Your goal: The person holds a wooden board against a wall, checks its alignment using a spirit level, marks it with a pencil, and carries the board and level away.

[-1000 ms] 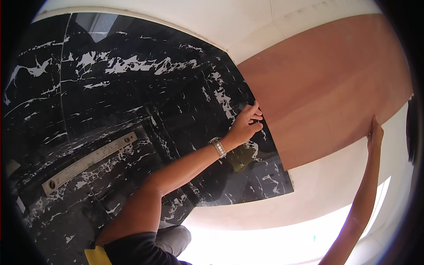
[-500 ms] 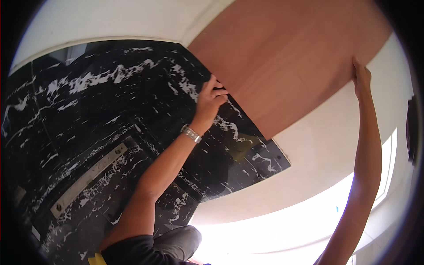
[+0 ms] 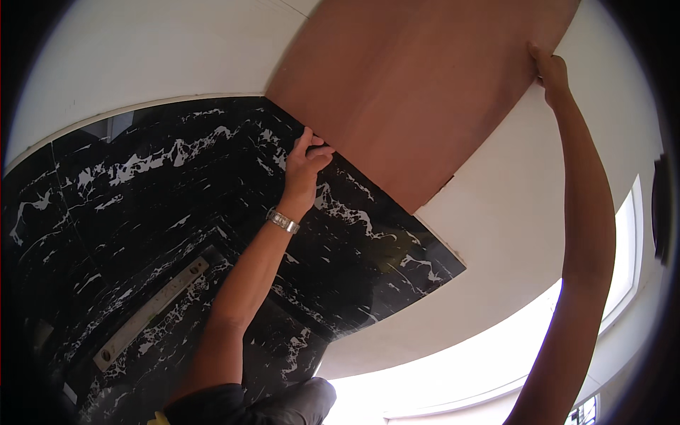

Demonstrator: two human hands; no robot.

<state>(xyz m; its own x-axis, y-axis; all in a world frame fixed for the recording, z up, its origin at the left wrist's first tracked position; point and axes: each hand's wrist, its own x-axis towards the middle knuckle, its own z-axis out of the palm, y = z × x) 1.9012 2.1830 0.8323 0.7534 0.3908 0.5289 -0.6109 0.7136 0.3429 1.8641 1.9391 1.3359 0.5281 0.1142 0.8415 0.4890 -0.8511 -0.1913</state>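
Note:
A reddish-brown flat panel [image 3: 382,85] lies against the white wall, its lower edge meeting the black surface with white marble-like veins [image 3: 156,198]. My left hand [image 3: 303,170] rests at that seam, fingertips spread and touching near the panel's edge; a metal-band watch is on its wrist. Higher up, my right hand [image 3: 551,76] is closed around the panel's right edge, thumb on its face and fingers partly hidden at the edge. A small dark bit [image 3: 446,183] shows beside the panel's lower right side.
Off-white wall [image 3: 496,212] borders the panel and the black surface. A pale bar with a round fitting near each end [image 3: 152,312] lies across the black surface at lower left. Bright light comes from the lower right, beside a window frame [image 3: 627,255]. My knee [image 3: 304,400] shows below.
The panel has shifted left along the seam, with my right hand moving left and up on its edge. My left hand stays at the seam. The view has tilted somewhat.

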